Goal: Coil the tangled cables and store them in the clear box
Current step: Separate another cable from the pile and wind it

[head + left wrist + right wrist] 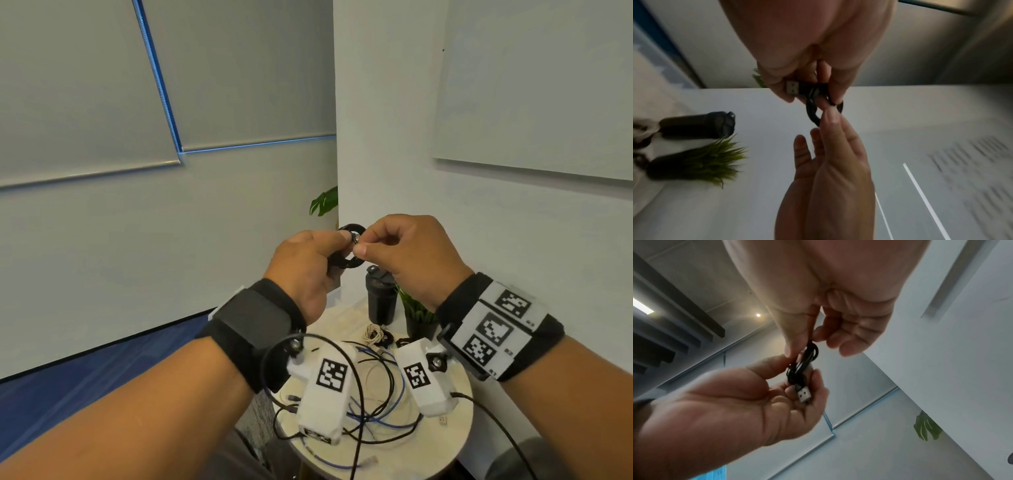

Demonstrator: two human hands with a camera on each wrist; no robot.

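No readable text is showing anywhere. The wrist band (493, 329) and camera housings (329, 387) are carrying only black-and-white fiducial markers; tiny characters beside the band's markers are blurring out, illegible.

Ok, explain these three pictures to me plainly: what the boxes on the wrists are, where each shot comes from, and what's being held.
No robot here: a person works bare-handed. The white boxes strapped under both wrists are cameras; a third sits on the head. The head picture looks down past the left hand and right hand; the other two look along each palm. Both hands pinch a small coiled black cable with a USB plug, raised above a round table. On it lie tangled cables, black, blue and white, a dark bottle and a small plant. No clear box shows.
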